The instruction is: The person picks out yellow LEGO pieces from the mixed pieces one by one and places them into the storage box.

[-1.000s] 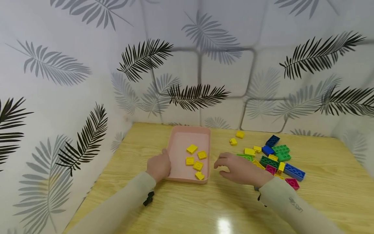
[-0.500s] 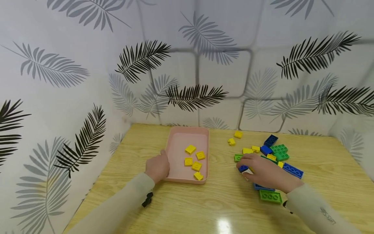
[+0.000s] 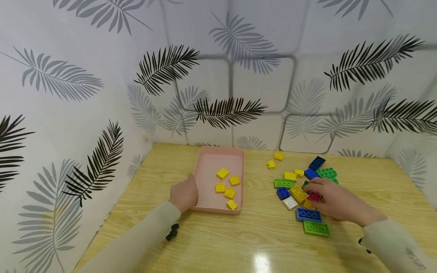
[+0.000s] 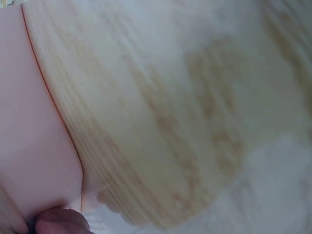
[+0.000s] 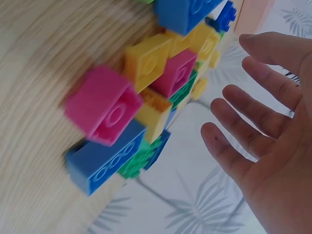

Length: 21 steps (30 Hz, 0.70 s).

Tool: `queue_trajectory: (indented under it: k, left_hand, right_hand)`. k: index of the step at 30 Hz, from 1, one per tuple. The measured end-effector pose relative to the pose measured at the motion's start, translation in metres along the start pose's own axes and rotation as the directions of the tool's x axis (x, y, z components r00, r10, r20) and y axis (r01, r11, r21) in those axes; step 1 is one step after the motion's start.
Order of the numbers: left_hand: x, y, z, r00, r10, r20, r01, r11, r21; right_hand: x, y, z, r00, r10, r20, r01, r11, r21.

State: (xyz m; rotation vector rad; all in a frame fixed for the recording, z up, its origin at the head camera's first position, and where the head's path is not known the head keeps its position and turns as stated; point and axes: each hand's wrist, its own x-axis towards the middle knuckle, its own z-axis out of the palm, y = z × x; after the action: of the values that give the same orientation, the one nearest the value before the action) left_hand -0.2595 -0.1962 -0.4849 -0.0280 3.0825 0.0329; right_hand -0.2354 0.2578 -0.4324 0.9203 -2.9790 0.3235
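Observation:
At the near left corner of a pink tray (image 3: 212, 161), my left hand (image 3: 184, 194) grips the wall; in the left wrist view, curled fingertips (image 4: 63, 222) show at the tray's wall (image 4: 41, 112). Several yellow bricks (image 3: 222, 173) lie inside the tray. My right hand (image 3: 336, 199) hovers over the brick pile with nothing in it. Its fingers are spread and fairly straight in the right wrist view, apart from the bricks. Below it are a magenta brick (image 5: 105, 105), a long blue brick (image 5: 107, 156) and a yellow brick (image 5: 147, 61). The hand hides part of the pile in the head view.
Left of the pile lie a light green brick (image 3: 284, 183), a small blue brick (image 3: 282, 193) and a white brick (image 3: 290, 203). Two yellow bricks (image 3: 278, 156) sit farther back. A leaf-patterned curtain (image 3: 252, 83) borders the wooden table (image 3: 218, 242).
My right hand has moved right, from beside the tray across to the brick pile, uncovering the white and light green bricks. My left hand stays on the tray.

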Motion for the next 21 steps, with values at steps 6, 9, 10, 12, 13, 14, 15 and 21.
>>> queue_trajectory:
  k: [6,9,10,12,13,14,15,21]
  left_hand:
    - [0.0,0.0,-0.001,1.0,0.003,0.013,-0.002,1.0,-0.004]
    - [0.0,-0.001,0.0,1.0,-0.001,0.018,0.001,1.0,-0.007]
    - [0.0,-0.001,0.0,1.0,-0.002,0.019,0.002,1.0,-0.009]
    - [0.0,-0.001,0.0,1.0,-0.003,0.02,0.003,1.0,-0.012]
    - [0.0,-0.001,0.0,1.0,-0.004,0.021,0.004,1.0,-0.016]
    - [0.0,-0.001,0.0,1.0,-0.005,0.02,0.005,1.0,-0.018]
    - [0.0,-0.001,0.0,1.0,-0.006,0.021,0.006,1.0,-0.019]
    - [-0.001,0.0,-0.001,1.0,-0.009,0.022,0.009,1.0,-0.017]
  right_hand:
    - [-0.005,0.015,0.0,0.999,0.052,0.011,-0.051,0.997,-0.054]
    - [-0.007,0.021,0.002,0.996,0.085,0.025,-0.082,0.991,-0.104]
    - [-0.008,0.023,0.003,0.995,0.096,0.029,-0.092,0.989,-0.113]
    - [-0.01,0.028,0.005,0.993,0.108,0.035,-0.104,0.988,-0.113]
    - [-0.01,0.03,0.007,0.993,0.111,0.04,-0.106,0.988,-0.111]
    - [-0.01,0.032,0.008,0.993,0.114,0.042,-0.109,0.988,-0.108]
    - [-0.011,0.035,0.009,0.992,0.116,0.045,-0.111,0.988,-0.105]
    - [-0.01,0.042,0.015,0.992,0.116,0.046,-0.111,0.989,-0.096]
